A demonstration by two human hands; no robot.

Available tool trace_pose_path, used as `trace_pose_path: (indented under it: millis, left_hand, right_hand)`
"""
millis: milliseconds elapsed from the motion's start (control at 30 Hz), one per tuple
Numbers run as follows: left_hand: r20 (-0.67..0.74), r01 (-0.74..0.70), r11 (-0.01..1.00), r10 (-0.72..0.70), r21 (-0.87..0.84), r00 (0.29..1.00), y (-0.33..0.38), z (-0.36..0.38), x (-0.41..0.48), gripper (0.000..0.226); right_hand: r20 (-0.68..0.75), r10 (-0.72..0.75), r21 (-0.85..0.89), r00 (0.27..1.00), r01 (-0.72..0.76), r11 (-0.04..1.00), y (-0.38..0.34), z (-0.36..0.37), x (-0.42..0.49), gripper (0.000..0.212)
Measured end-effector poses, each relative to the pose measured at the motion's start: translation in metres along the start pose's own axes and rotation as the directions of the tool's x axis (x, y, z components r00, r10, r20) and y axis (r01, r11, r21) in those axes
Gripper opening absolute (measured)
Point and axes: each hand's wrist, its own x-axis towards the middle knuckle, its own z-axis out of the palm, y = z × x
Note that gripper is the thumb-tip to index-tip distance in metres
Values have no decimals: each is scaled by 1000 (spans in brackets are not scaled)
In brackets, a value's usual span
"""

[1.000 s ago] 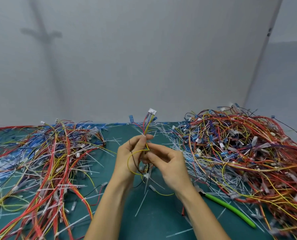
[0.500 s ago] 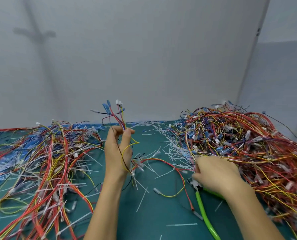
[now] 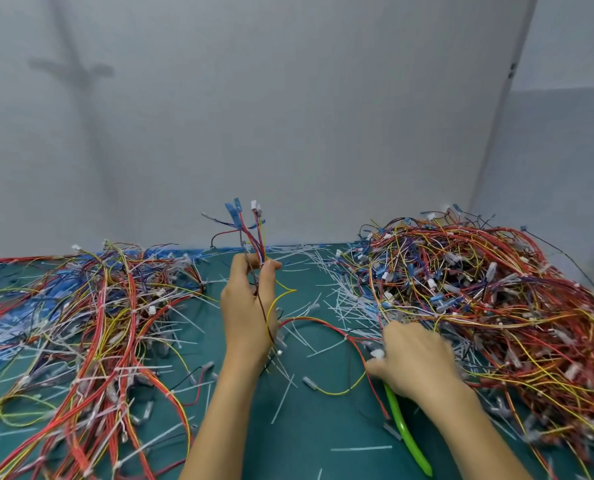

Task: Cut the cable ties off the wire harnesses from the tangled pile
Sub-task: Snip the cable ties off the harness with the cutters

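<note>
Left hand [image 3: 245,317] pinches harness [image 3: 254,233] upright; right hand [image 3: 416,365] atop green cutter [image 3: 406,431].

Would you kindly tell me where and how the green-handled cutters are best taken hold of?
I'd take the cutters by the green handle, high up by the right hand that covers their head, coming from above: the handle lies flat on the mat, long and slim, its free end toward you.

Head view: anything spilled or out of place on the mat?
Yes: loose white cable-tie offcuts litter the green mat between the left wire pile and the right wire pile, thickest beside the right one. Nothing looks damaged.
</note>
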Motion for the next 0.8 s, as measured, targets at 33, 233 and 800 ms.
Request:
trace_pose_path:
  millis: [33, 233, 800]
  left_hand:
    - [-31, 12, 1000, -12, -8, 999, 0, -1, 2, 13]
    - [-81, 97, 994, -101, -55, 992, -5, -3, 6, 13]
    - [179, 333, 845, -283, -419, 942, 9, 9, -2, 5]
  right_hand:
    - [-63, 12, 43, 998, -9, 999, 0, -3, -1, 26]
    - [-353, -62, 574, 933, 269, 773, -18, -36, 17, 9]
    - [-625, -99, 627, 775, 573, 527, -60, 22, 28, 34]
